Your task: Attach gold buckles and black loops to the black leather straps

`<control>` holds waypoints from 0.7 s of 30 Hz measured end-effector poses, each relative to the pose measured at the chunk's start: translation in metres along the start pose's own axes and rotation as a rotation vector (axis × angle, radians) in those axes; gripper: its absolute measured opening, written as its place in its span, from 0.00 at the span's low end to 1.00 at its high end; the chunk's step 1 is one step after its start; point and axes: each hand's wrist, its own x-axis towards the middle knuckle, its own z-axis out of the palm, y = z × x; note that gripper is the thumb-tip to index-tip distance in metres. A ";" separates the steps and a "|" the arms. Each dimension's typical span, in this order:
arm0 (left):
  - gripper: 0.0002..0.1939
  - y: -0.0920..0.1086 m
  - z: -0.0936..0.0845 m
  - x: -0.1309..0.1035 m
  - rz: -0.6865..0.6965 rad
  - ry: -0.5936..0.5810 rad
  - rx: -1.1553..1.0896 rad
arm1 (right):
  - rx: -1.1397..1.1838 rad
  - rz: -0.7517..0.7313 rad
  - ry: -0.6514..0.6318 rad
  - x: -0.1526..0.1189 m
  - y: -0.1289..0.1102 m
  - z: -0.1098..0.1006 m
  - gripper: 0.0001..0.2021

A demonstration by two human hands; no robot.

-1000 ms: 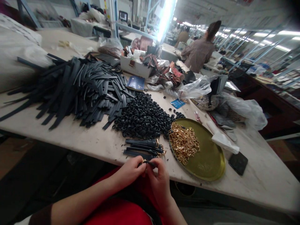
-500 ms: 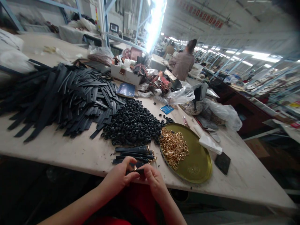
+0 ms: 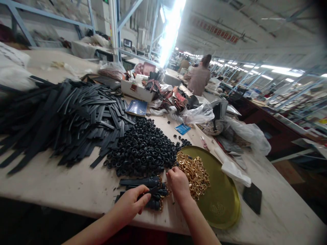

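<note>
My left hand [image 3: 135, 201] is closed on a black strap [image 3: 153, 190], its end sticking out past the thumb. Under and beside that hand lie several black straps with gold buckles [image 3: 139, 182], side by side near the table's front edge. My right hand [image 3: 178, 183] is between the pile of small black loops [image 3: 145, 146] and the heap of gold buckles [image 3: 195, 172]. Its fingers are pinched together at the loops' edge; what they hold, if anything, is hidden. The buckles sit on the left part of a round gold tray [image 3: 222, 204].
A large heap of black straps [image 3: 84, 115] covers the table's left side. Behind the loops lie a blue booklet [image 3: 137, 107] and a blue packet [image 3: 182, 128]. A dark phone [image 3: 252, 198] rests right of the tray. Farther back, a person [image 3: 198, 78] faces away.
My right hand has left the strap and moved forward to the edge of the loops and buckles. My left hand keeps the strap. The camera view has tilted slightly up.
</note>
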 end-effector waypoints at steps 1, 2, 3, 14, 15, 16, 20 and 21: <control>0.15 0.000 0.001 0.000 0.002 -0.002 -0.007 | 0.011 -0.002 -0.004 -0.001 0.000 0.000 0.09; 0.15 0.001 0.002 0.000 0.005 -0.002 -0.013 | 0.026 0.001 -0.005 -0.003 0.000 0.001 0.08; 0.15 0.001 0.003 -0.001 0.009 -0.001 -0.014 | 0.046 0.008 -0.004 -0.003 0.000 0.001 0.07; 0.15 0.019 -0.003 -0.032 0.065 0.123 0.066 | 0.529 0.124 -0.033 -0.010 -0.013 -0.023 0.05; 0.15 0.023 -0.004 -0.034 0.088 0.154 0.086 | 0.606 0.125 -0.062 -0.016 -0.018 -0.029 0.07; 0.15 0.027 -0.005 -0.036 0.117 0.188 0.107 | 0.681 0.122 -0.095 -0.024 -0.024 -0.034 0.08; 0.13 0.037 -0.001 -0.041 0.216 0.279 0.184 | 1.006 0.126 -0.176 -0.059 -0.050 -0.052 0.16; 0.13 0.037 0.001 -0.043 0.220 0.282 0.203 | 1.177 0.168 -0.180 -0.065 -0.056 -0.054 0.17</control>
